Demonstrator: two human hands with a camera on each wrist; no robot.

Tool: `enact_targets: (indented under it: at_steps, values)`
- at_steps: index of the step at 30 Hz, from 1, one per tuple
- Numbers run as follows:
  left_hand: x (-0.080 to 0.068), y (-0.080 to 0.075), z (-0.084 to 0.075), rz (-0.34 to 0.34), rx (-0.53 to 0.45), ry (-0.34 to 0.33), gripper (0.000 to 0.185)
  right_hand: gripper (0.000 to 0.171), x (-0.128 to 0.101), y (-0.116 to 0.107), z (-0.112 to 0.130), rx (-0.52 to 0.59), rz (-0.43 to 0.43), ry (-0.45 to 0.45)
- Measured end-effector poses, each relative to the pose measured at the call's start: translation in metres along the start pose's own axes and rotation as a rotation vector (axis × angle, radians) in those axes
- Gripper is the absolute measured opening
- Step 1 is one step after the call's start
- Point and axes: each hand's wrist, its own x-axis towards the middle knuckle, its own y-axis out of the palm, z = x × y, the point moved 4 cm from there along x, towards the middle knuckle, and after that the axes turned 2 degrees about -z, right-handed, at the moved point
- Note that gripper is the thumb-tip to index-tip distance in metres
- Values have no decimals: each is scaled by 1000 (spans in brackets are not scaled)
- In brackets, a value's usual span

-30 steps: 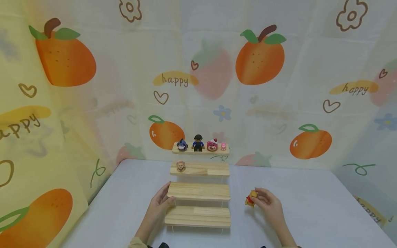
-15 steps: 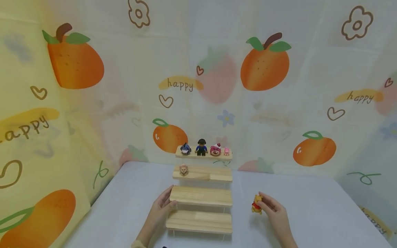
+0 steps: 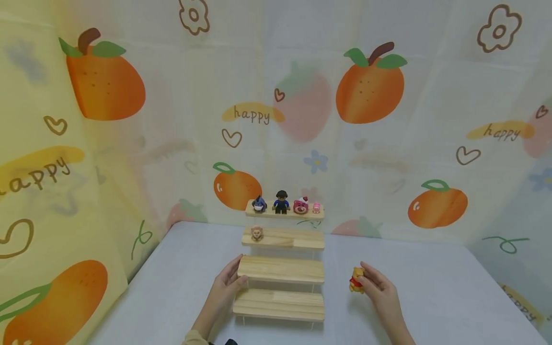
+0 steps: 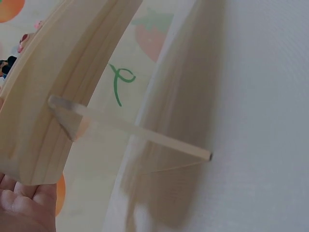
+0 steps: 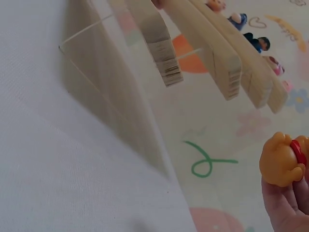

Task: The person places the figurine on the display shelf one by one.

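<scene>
A small yellow bear figurine in a red shirt [image 3: 356,280], a Winnie-the-Pooh, is pinched between thumb and fingers of my right hand [image 3: 383,291]. It is held off the table, to the right of the stepped wooden display shelf [image 3: 280,269]. In the right wrist view, the figurine [image 5: 280,159] shows its round yellow body. My left hand [image 3: 225,282] grips the left end of the second board from the front. The left wrist view shows curled fingers [image 4: 29,203] at that board's end; the thumb is hidden there.
On the top board stand a blue donkey figurine [image 3: 259,204], a dark-haired toy person [image 3: 281,202], a pink bear [image 3: 301,206] and a tiny pink figure [image 3: 316,207]. A beige figurine [image 3: 257,233] sits on the board below, at its left. Clear legs hold the boards above the white table [image 3: 431,297].
The Pooh figurine has turned more upright in my right hand, which has shifted slightly right. The head view has moved a little. My left hand keeps its grip on the shelf.
</scene>
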Motion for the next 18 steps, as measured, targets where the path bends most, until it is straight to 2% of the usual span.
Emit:
enact_targets:
  at_steps: [6,13,18]
  values:
    - [2,1,-1,4,-24,9,64,40,2,3,-1,-36,-12,-1]
    - [-1,1,-2,-24,0,-20,65,43,-1,14,-8,-90,19,81]
    - [-1,2,-2,-17,-25,-18,66,42,0,22,-3,-112,30,63]
